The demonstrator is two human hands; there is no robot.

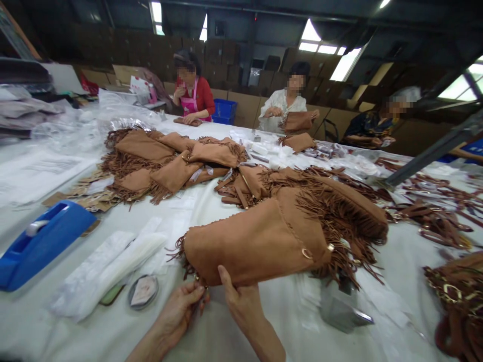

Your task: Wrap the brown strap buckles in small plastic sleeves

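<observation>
A brown fringed bag (249, 241) lies on its side across the near middle of the table, a gold ring near its right end. My right hand (243, 301) holds its lower edge, thumb on the front face and the other fingers hidden beneath. At the bag's lower left corner, my left hand (181, 309) pinches small metal hardware (196, 277), partly covered by the fingers. More brown fringed bags (339, 201) rest right behind the held one.
A blue tape dispenser (45, 241), white plastic sleeves (109, 271) and a round tin (143, 291) are at left. Bags are piled (143, 151) farther back. A metal block (345, 304) and brown straps (437, 216) lie at right. Three people work across the table.
</observation>
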